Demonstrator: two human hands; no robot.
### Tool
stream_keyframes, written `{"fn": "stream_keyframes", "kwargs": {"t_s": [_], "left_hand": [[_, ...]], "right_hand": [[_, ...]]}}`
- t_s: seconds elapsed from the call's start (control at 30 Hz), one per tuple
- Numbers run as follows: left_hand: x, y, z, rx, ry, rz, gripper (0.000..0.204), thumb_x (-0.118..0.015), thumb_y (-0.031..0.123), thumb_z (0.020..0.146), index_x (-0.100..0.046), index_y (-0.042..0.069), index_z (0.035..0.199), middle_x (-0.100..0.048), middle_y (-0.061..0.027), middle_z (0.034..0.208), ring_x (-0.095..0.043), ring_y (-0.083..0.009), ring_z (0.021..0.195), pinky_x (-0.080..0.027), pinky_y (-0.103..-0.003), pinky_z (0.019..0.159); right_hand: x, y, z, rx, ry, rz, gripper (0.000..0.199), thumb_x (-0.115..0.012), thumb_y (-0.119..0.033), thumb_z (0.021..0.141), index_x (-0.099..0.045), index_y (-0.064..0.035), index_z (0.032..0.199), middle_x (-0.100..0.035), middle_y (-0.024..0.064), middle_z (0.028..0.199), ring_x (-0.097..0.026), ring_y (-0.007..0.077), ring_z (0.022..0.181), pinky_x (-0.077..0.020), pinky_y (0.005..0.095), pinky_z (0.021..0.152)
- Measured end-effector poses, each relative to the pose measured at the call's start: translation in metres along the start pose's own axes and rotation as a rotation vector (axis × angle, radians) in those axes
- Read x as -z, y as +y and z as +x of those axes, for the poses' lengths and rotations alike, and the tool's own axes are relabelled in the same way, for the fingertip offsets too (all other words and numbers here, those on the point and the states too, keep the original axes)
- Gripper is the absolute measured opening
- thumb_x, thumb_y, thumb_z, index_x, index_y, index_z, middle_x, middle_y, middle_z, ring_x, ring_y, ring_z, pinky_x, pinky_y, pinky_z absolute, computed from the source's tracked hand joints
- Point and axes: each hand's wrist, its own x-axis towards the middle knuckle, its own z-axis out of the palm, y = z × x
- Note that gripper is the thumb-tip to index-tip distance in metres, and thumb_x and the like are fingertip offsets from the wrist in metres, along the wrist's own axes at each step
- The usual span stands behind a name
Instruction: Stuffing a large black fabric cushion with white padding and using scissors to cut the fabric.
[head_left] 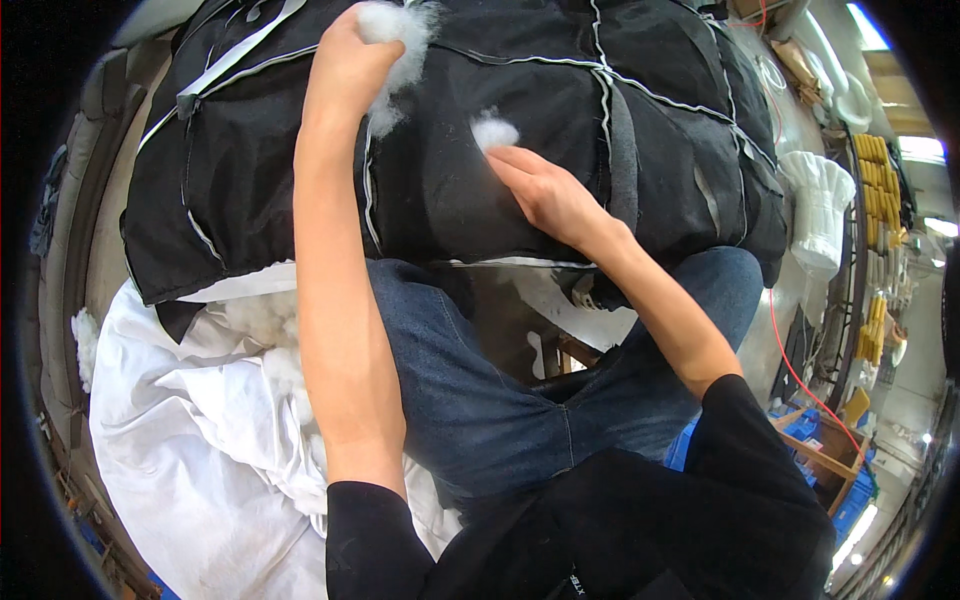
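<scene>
Closest to us is our black shirt (570, 525), then our jeans (440, 360), knees spread apart. Beside our left leg lies a rumpled white sheet (190, 450) with loose stuffing (285, 372) in its folds, placed there, we judge, so the fluff stays clean and near our left side.

Past our knees a big black cushion cover (430, 190), crossed by white-edged seams, spreads before us, probably set so close so that both arms reach well across it. Our right hand (545, 192) rests on its middle, fingers lying together and their tips at a small white tuft (494, 130) by what looks like a slit; perhaps it steadies the cloth there. Farther off, our left hand (352, 65) pinches a larger clump of fluff (410, 72) between thumb and curled fingers above the cover, likely because such loose fibre would otherwise drift.

Beyond, on the right, are a white bundle (818, 215), a red cord (790, 365) and yellow rolls (873, 185).

The right thumb is hidden, so we cannot tell whether that grip pinches fluff, cloth or neither. The slit's depth is lost in black, the cover's far edge is cut off, and the wooden thing (577, 352) between our legs is hard to make out.
</scene>
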Motion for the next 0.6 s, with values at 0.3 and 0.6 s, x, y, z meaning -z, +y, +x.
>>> {"fn": "stream_keyframes", "kwargs": {"t_s": [0.3, 0.6], "left_hand": [[-0.015, 0.022, -0.004, -0.135, -0.028, 0.091, 0.022, -0.055, 0.002, 0.068, -0.060, -0.002, 0.089, -0.064, -0.0136, 0.080, -0.061, -0.0225, 0.077, -0.048, -0.033, 0.075], [-0.019, 0.024, -0.011, -0.162, -0.088, 0.229, 0.027, -0.056, 0.003, 0.070, -0.060, -0.003, 0.096, -0.066, -0.0169, 0.086, -0.064, -0.0259, 0.084, -0.049, -0.034, 0.078]], "right_hand": [[0.003, -0.009, 0.041, -0.054, -0.223, -0.037, 0.044, -0.048, -0.001, 0.079, -0.049, 0.0115, 0.122, -0.051, 0.0259, 0.126, -0.049, 0.0399, 0.117, -0.0435, 0.0403, 0.099], [-0.027, -0.005, 0.078, -0.545, -0.132, 0.017, 0.039, -0.045, -0.006, 0.087, -0.052, 0.0071, 0.123, -0.060, 0.0220, 0.111, -0.055, 0.0395, 0.109, -0.0434, 0.0403, 0.096]]}}
